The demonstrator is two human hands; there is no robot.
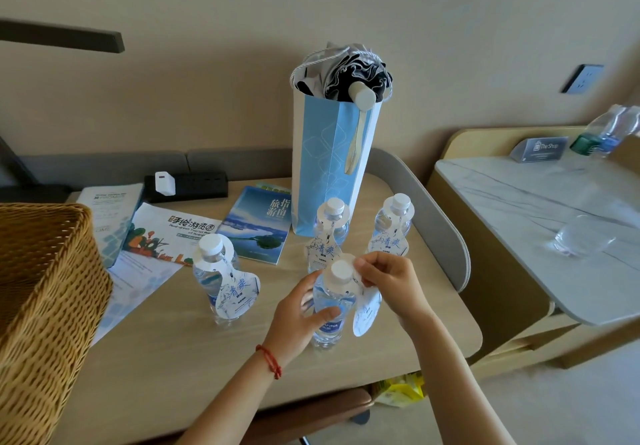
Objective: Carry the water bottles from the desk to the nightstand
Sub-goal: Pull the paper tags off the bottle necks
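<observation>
Several clear water bottles with white caps and white paper neck tags stand on the wooden desk (166, 358). My left hand (301, 316) wraps the body of the nearest bottle (332, 306), which stands upright on the desk. My right hand (391, 281) pinches that bottle's neck tag (365, 313) beside the cap. Another bottle (221, 281) stands to the left, one (329, 229) behind the held bottle, and one (393, 226) at the back right.
A tall blue paper bag (329, 167) with a folded umbrella stands at the desk's back. Brochures (256, 222) and a black power strip (187, 186) lie left of it. A wicker basket (45, 299) fills the left. A marble-topped side table (554, 209) carries a glass (581, 236) and bottles.
</observation>
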